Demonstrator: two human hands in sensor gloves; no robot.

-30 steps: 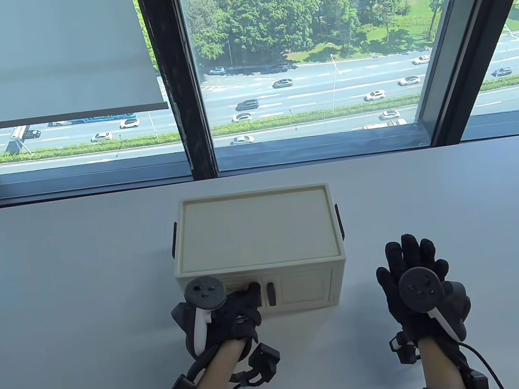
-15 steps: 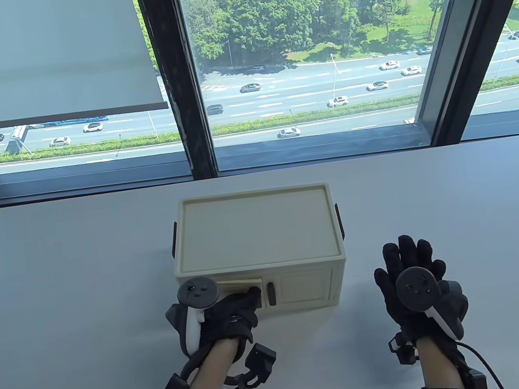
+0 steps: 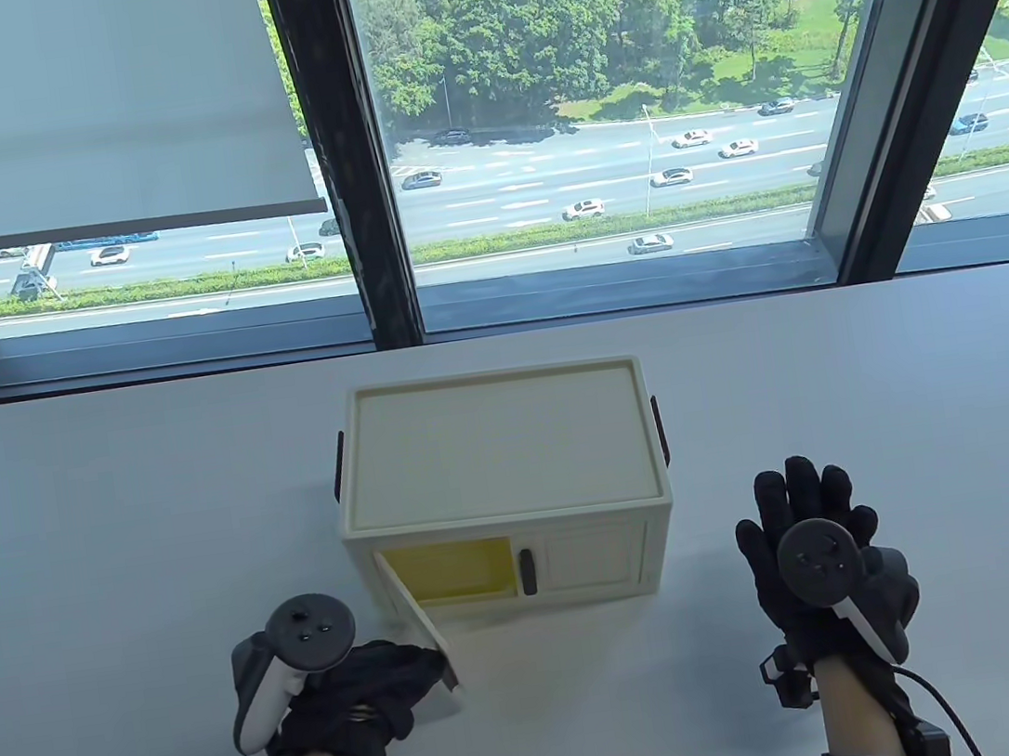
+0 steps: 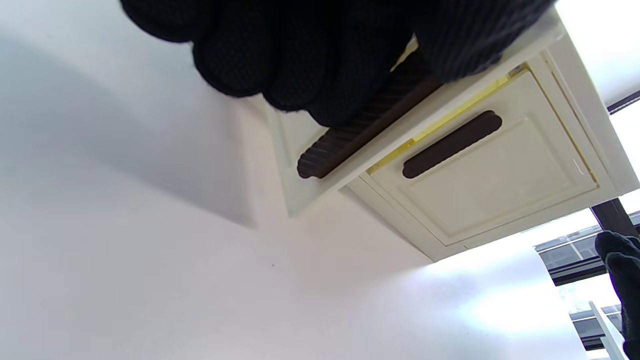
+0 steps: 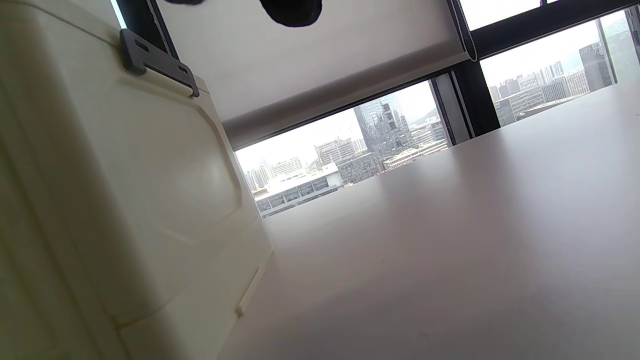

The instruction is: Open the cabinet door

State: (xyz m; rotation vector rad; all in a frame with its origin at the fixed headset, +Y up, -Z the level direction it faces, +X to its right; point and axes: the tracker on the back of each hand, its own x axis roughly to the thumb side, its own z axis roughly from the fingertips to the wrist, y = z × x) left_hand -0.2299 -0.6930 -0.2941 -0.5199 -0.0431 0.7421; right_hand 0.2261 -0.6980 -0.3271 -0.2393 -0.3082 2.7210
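A small cream cabinet (image 3: 496, 454) stands mid-table. Its left door (image 3: 417, 620) is swung wide open toward me, showing a yellow interior (image 3: 457, 572). My left hand (image 3: 370, 692) grips that door's free edge at its dark handle (image 4: 350, 145), fingers curled over it. The right door (image 3: 591, 558) is closed, with its dark handle (image 3: 527, 572) also seen in the left wrist view (image 4: 452, 144). My right hand (image 3: 812, 532) rests flat on the table right of the cabinet, fingers spread, holding nothing. The right wrist view shows the cabinet's side (image 5: 110, 190).
The white table (image 3: 115, 545) runs back to a window sill (image 3: 181, 348). A dark side latch (image 3: 659, 431) sticks out on the cabinet's right; it also shows in the right wrist view (image 5: 155, 62). Cables trail from both wrists at the near edge.
My left hand has pulled back and to the left with the left door's handle, swinging that door from barely ajar to wide open. The right hand has stayed in place.
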